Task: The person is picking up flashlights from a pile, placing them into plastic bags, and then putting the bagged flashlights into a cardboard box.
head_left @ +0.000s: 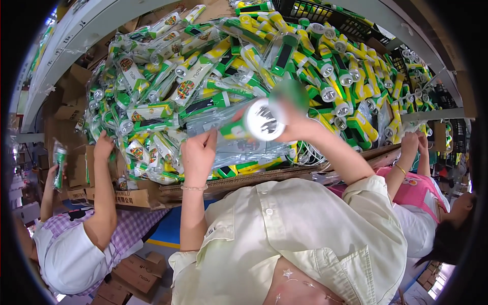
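Note:
My right hand (294,123) is wrapped round a flashlight (235,131) with a green and yellow body. Its white-rimmed silver head tilts up toward me, and its tail points at my left hand. My left hand (198,152) is closed in a pinch at the tail, on what looks like the edge of a clear plastic bag (195,123). The exact grip is hard to make out. More flat clear bags (254,152) lie beneath the flashlight. Behind both hands rises a heap of similar flashlights (198,84), many of them bagged, mostly on the left; bare ones (330,94) lie to the right.
A cardboard edge (218,189) runs along the front of the heap. At left a co-worker's hand (56,173) holds a bagged flashlight; another co-worker's hands (414,142) are at right. Black crates (335,18) stand behind. Grey metal posts (66,66) frame the bench. White cords (310,152) lie near my right forearm.

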`<move>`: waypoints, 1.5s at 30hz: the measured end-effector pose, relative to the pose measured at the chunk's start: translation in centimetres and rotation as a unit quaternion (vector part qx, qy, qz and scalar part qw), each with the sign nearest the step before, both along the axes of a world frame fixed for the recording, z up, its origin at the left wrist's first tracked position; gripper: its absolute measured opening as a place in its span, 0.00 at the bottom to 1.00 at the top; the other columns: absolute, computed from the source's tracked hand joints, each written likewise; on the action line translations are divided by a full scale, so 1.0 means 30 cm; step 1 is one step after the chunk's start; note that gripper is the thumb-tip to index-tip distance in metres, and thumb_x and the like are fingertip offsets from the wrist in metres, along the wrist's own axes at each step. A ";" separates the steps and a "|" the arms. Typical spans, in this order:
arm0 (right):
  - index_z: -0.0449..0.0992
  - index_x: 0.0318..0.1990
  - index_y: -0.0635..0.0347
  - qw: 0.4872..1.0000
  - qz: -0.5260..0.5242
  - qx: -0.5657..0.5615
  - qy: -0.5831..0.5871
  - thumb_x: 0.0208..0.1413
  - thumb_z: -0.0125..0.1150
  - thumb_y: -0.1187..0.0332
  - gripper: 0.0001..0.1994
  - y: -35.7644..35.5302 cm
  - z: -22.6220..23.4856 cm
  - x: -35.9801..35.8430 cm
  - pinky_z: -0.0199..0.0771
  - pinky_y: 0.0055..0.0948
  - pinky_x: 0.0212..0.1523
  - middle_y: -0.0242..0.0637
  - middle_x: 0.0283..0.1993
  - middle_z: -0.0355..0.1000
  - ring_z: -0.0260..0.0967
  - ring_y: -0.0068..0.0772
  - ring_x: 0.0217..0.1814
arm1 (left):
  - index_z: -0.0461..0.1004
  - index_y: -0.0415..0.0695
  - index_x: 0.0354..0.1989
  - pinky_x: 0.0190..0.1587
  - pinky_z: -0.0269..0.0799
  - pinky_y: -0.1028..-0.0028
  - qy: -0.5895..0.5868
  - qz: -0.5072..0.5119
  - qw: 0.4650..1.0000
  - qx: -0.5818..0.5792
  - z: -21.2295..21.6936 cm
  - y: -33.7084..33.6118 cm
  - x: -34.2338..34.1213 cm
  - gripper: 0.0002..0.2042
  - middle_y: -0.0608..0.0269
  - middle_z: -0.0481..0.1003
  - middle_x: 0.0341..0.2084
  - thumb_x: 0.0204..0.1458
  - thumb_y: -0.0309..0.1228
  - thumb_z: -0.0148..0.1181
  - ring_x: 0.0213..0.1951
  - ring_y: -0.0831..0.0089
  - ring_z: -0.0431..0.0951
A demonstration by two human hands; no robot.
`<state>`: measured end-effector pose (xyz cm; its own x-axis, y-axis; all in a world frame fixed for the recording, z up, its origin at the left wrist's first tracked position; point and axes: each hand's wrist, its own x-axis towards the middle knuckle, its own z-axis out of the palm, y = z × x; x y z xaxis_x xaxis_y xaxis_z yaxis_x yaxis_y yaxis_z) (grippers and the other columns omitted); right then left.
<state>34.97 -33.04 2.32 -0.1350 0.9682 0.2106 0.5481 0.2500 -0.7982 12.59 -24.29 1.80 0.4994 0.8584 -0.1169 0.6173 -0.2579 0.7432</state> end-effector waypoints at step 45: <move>0.69 0.38 0.64 0.887 -0.024 -0.070 -0.455 0.44 0.57 0.68 0.13 0.032 -0.107 -0.244 0.72 0.36 0.30 0.43 0.29 0.71 0.73 0.39 0.35 | 0.77 0.38 0.39 0.21 0.60 0.74 -0.024 -0.020 0.994 0.106 -0.010 -0.067 -0.002 0.12 0.55 0.63 0.10 0.51 0.30 0.53 0.15 0.78 0.67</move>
<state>27.63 -32.09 -0.88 -0.1456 0.9855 -0.0873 0.9890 0.1426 -0.0401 12.53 -26.31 1.50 0.5337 0.8410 0.0885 0.5693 -0.4347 0.6978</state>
